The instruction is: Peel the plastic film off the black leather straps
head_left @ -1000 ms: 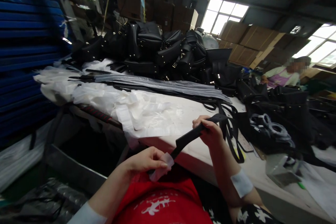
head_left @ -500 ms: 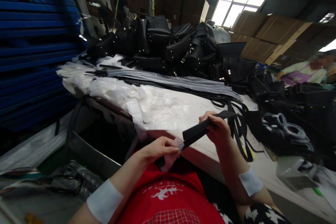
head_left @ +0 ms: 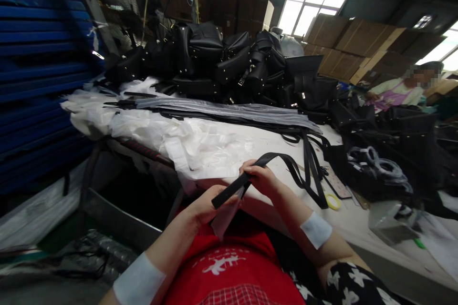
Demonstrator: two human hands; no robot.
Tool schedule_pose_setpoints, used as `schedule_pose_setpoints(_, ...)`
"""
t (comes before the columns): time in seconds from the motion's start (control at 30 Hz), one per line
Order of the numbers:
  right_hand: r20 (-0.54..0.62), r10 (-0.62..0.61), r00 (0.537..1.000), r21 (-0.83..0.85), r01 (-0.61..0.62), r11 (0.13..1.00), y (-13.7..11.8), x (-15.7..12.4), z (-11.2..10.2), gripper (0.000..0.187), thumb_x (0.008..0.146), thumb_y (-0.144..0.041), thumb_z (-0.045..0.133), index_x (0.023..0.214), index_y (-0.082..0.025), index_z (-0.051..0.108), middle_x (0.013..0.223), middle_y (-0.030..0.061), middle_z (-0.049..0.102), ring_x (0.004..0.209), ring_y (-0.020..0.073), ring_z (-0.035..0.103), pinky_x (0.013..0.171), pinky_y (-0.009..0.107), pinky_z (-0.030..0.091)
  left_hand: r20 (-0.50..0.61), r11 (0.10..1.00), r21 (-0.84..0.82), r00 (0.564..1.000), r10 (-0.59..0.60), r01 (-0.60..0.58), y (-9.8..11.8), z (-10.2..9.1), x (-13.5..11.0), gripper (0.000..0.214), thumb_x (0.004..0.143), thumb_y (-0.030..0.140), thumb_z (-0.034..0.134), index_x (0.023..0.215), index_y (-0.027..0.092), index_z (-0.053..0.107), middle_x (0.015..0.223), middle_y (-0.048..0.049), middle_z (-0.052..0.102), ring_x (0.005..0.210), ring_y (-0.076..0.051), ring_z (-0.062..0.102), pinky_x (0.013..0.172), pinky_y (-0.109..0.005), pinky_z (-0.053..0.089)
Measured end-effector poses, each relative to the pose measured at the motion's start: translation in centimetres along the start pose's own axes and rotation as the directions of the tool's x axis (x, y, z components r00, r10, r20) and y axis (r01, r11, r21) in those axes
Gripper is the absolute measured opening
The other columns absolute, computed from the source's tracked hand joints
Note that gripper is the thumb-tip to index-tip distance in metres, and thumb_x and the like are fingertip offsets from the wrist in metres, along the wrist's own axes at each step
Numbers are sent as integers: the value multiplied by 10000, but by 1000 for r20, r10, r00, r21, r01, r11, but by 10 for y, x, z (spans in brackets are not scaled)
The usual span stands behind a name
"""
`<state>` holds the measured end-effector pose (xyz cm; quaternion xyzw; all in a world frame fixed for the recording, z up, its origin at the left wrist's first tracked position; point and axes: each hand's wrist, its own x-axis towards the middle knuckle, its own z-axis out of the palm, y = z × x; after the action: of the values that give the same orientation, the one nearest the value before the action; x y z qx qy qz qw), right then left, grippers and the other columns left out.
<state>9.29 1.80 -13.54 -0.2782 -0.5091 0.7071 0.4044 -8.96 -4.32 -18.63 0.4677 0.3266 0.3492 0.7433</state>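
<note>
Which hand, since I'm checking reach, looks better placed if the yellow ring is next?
Probably the right hand: it is nearer the yellow ring, and its forearm lies between ring and left hand. It holds the black strap, so may need freeing.

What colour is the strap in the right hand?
Black; the strap shows best in the head view.

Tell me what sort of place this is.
Probably a workshop or factory that makes bags: what look like black bags lie heaped beyond the worktable, brown boxes are stacked behind, and the right hand holds a black strap.
</note>
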Motion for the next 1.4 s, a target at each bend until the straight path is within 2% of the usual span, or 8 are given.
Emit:
schedule_pose_setpoints(0.23,31,158,987,44,-159,986,4,-7,-18,224,773,-270,654,947,-157,739,887,54,698,709,146,585,581,236,421,-215,975,203,968,130,-86,12,-14,2,335,673,419,814,804,118,746,735,-39,673,691,-163,574,655,-258,445)
schedule_pose_setpoints(0.43,-48,263,964,243,-244,939,13,-11,-22,179,749,-303,716,815,-138,703,614,9,640,494,110,529,472,221,409,-183,913,391,962,204,-119,10,-18,6,275,675,381,780,608,124,707,618,-13,624,597,-129,519,580,-233,390)
schedule_pose_setpoints(0.53,-212,271,939,424,-161,891,17,-12,-27,132,752,-279,729,807,-163,698,734,21,684,538,96,543,426,184,371,-189,906,403,957,220,-128,6,-17,7,289,697,397,762,602,131,702,579,2,601,554,-116,496,544,-225,371)
schedule_pose_setpoints(0.67,-118,294,948,527,-191,828,13,-17,-27,251,852,-379,622,739,-166,690,935,92,724,630,129,588,448,208,391,-243,866,474,921,305,-162,9,-17,6,254,720,376,754,626,143,719,645,-17,649,606,-142,557,592,-242,418)
schedule_pose_setpoints(0.87,-83,310,947,486,-233,842,11,-23,-16,416,863,-411,560,1234,-236,630,1115,126,717,670,171,610,504,246,408,-330,747,644,821,466,-166,18,-22,3,122,756,329,744,714,223,786,831,-51,739,783,-198,655,752,-276,485)
schedule_pose_setpoints(1.07,-455,161,876,447,69,892,27,-16,-20,111,742,-273,715,807,-189,682,927,57,747,594,114,552,488,210,398,-247,827,544,914,323,-144,20,-25,0,207,749,364,737,676,174,773,782,-66,725,728,-196,641,691,-276,485)
schedule_pose_setpoints(1.27,-289,-51,956,324,148,934,34,-18,-17,271,680,-321,840,789,-212,618,1039,36,728,809,149,643,746,261,495,-256,911,400,943,213,-97,22,-35,-6,277,729,421,759,767,147,776,801,-63,713,737,-188,613,664,-263,480)
schedule_pose_setpoints(1.4,-288,-115,951,368,220,903,30,-13,-18,262,692,-351,817,771,-203,615,1029,47,724,946,202,657,919,325,469,-140,897,436,979,147,-72,22,-35,-3,292,748,435,738,768,146,780,870,-83,731,769,-207,638,682,-274,494)
